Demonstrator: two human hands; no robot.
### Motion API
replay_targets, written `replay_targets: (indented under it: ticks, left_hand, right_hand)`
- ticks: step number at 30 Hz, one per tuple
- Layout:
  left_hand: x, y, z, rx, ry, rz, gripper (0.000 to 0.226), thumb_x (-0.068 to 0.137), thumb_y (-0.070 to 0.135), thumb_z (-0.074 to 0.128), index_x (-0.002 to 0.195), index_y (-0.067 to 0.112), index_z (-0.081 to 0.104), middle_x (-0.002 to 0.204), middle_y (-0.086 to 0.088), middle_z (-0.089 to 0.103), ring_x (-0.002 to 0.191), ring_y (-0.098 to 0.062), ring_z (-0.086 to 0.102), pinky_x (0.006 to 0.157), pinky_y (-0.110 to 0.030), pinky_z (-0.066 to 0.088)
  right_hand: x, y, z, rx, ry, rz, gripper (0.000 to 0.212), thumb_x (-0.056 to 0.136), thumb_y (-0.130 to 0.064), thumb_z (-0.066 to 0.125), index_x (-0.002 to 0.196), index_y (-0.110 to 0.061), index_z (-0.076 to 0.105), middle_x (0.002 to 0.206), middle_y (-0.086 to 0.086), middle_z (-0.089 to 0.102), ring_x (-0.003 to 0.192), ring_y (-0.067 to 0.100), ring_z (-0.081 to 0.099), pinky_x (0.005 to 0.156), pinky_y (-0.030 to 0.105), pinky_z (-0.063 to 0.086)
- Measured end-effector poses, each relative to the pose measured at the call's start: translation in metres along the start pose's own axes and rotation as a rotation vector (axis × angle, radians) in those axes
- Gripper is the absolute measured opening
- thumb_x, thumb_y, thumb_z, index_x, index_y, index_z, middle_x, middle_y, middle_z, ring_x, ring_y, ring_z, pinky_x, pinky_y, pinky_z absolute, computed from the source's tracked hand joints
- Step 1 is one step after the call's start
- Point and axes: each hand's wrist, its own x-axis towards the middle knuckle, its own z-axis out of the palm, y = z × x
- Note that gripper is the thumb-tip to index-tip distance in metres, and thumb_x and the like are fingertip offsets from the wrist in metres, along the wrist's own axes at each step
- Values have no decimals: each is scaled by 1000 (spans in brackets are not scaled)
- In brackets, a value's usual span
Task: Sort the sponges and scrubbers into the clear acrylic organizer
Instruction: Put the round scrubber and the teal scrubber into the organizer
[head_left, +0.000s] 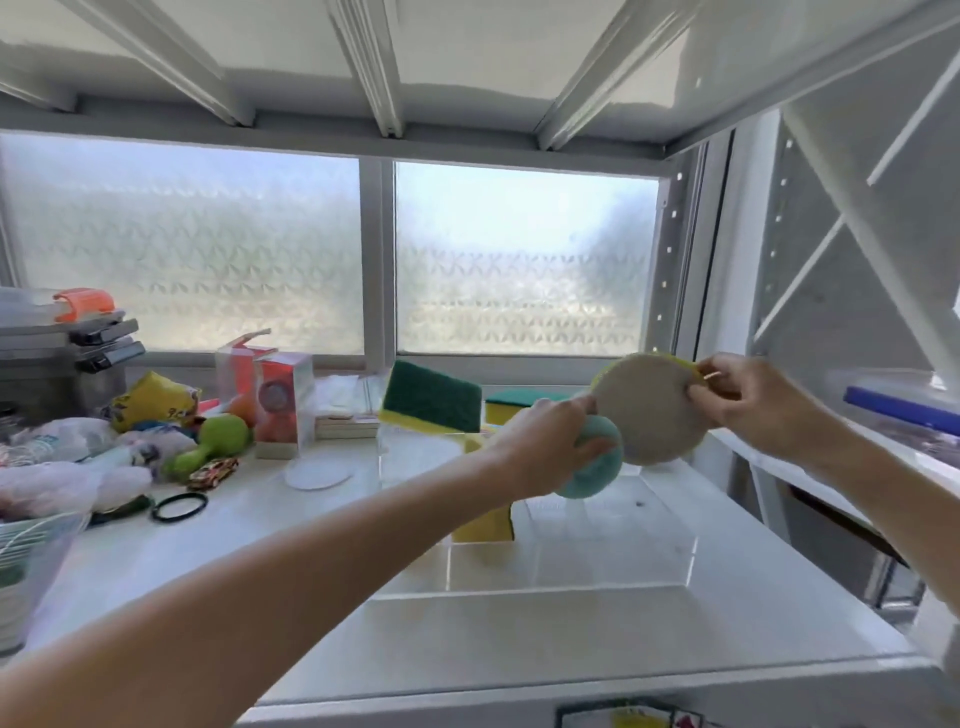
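Gripped in my left hand (550, 441) is a round teal sponge (595, 460), fingers curled around it. Just past it, my right hand (748, 402) pinches the edge of a round beige scrubber pad (649, 410) with a yellow rim, held upright. I hold both above the clear acrylic organizer (545, 566) on the white table (519, 649). Further back, 1 green-and-yellow rectangular sponge (431, 397) leans tilted at the organizer's far side, and a 2nd one (511, 405) lies behind, near the frosted window (519, 260).
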Motion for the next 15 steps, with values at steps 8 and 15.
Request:
replay_targets:
  ticks: [8, 15]
  left_hand:
    - [4, -15, 6, 331, -88, -76, 38, 88, 44, 59, 105, 10, 56, 104, -10, 66, 80, -22, 49, 77, -33, 39]
    - [-3, -7, 16, 570, -76, -7, 34, 90, 42, 57, 100, 11, 68, 101, -11, 69, 97, -30, 63, 95, -39, 36]
  right_hand:
    - [-6, -9, -36, 228, 156, -42, 20, 92, -4, 54, 101, -21, 58, 93, 33, 69, 82, 39, 63, 81, 49, 52]
    - [-12, 2, -12, -47, -272, 85, 14, 90, -10, 60, 102, -16, 62, 55, 11, 64, 63, 21, 58, 65, 35, 55]
